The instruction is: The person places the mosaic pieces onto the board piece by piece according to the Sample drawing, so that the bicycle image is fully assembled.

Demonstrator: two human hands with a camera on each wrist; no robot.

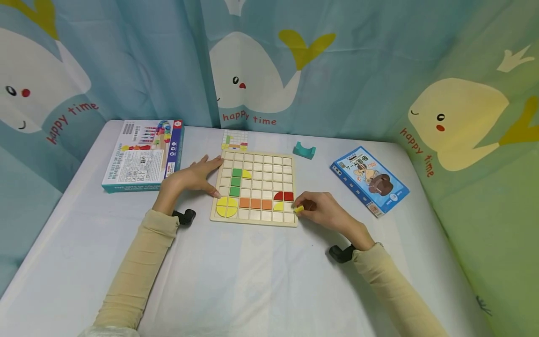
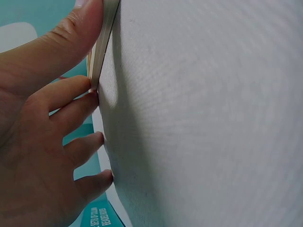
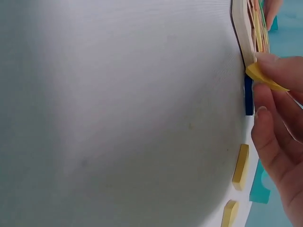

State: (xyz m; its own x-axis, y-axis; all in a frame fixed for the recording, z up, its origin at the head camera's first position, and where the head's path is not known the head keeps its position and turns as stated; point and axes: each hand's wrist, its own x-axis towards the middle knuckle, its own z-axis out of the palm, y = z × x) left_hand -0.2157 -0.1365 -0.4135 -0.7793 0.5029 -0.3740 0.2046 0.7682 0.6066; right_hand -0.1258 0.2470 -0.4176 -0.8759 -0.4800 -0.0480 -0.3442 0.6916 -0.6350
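Note:
A wooden grid board (image 1: 254, 221) lies flat on the table, with coloured pieces in its cells. My left hand (image 1: 191, 177) rests at its left edge, fingers spread; in the left wrist view the thumb (image 2: 71, 35) touches the board's side. By the right edge, my right hand (image 1: 326, 210) pinches a small yellow piece (image 3: 265, 79) between thumb and fingers. On the board are a yellow circle (image 1: 227, 207) of quarter pieces, green squares (image 1: 235, 191), orange squares (image 1: 255, 203), red pieces (image 1: 288, 196) and single yellow quarters (image 1: 278, 206).
Behind the board lie a pattern card (image 1: 235, 139) and a teal holder (image 1: 304, 150). A toy box (image 1: 143, 157) is at left, a blue box (image 1: 370, 180) at right. The right wrist view shows a dark blue piece (image 3: 248, 97) and loose yellow blocks (image 3: 240, 168).

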